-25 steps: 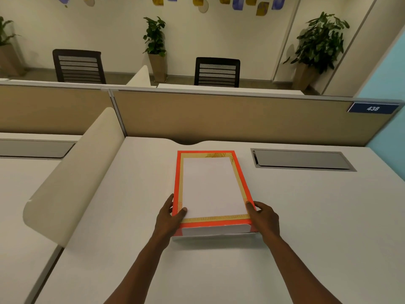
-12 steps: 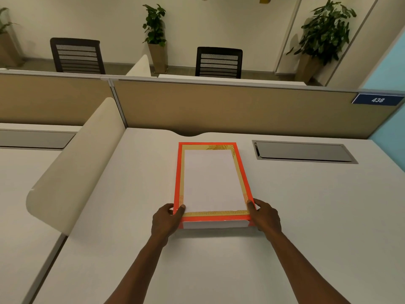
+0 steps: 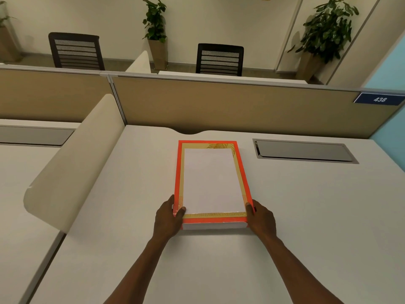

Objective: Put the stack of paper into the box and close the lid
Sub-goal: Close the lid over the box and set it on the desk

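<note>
a: what sits furthest left?

b: a cream curved divider (image 3: pixel 72 163) stands along the left edge of the white desk (image 3: pixel 306 216), and a tan partition (image 3: pixel 241 106) runs across the far side. beyond that partition stand two black mesh chairs (image 3: pixel 75 51) and potted plants (image 3: pixel 156 25).

a: and the person's left hand?

b: the left hand (image 3: pixel 167 218) is wrapped round the near left corner of the orange box (image 3: pixel 178 172), with the thumb hooked over the rim onto the gold inner border and the other fingers curled against the outside wall (they are mostly hidden from this view). it is a closed hold on the box.

a: where is the paper?

b: the stack of paper (image 3: pixel 211 181) lies flat inside the box, its white top sheet framed by the gold border on all sides. the box rests on the desk near its middle, long side running away from the person. a white strip shows below the orange front edge; whether that is the box's base or more paper, he cannot tell. no separate lid can be made out.

a: the right hand?

b: the right hand (image 3: pixel 262 218) mirrors the left, clasping the near right corner with the thumb over the rim.

a: anything further right?

b: a grey cable hatch (image 3: pixel 304 151) is set in the desk, well apart from the box, and a blue plate reading 438 (image 3: pixel 379 99) hangs on the partition.
</note>
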Tool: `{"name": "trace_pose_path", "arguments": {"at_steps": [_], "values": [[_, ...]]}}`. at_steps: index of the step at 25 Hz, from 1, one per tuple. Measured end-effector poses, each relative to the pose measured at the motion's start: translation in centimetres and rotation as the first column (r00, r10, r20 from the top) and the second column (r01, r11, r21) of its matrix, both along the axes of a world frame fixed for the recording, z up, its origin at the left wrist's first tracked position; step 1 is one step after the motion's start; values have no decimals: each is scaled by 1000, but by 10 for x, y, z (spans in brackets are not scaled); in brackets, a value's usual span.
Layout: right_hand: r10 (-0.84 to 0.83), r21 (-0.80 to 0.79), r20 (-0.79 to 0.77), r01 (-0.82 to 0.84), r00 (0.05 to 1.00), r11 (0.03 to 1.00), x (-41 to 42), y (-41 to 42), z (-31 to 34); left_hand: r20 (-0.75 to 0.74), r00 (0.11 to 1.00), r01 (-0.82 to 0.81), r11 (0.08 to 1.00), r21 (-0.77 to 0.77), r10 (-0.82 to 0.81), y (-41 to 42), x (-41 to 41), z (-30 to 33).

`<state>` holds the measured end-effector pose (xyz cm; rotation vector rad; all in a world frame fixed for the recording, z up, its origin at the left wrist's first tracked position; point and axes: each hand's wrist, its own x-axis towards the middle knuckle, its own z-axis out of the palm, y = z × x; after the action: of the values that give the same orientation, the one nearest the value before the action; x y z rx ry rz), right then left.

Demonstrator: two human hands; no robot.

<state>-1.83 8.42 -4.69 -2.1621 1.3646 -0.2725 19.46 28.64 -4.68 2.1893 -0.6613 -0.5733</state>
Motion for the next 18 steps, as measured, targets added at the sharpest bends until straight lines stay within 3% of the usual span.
{"name": "trace_pose_path", "arguments": {"at_steps": [4, 9, 12, 18], "values": [[6, -66, -111, -14, 994, 998, 1, 3, -4, 97, 995, -5, 999, 41, 1, 3, -3, -7], [137, -32, 12, -136, 991, 990, 3, 13, -6, 104, 993, 54, 998, 19, -55, -10, -7, -9], [237, -8, -57, -238, 970, 971, 4, 23, -14, 107, 988, 106, 993, 48, -111, -13, -10, -15], [269, 7, -56, -270, 961, 963, 5, 26, -20, 141, 982, 118, 992, 36, -122, -12, 2, -15]]}}
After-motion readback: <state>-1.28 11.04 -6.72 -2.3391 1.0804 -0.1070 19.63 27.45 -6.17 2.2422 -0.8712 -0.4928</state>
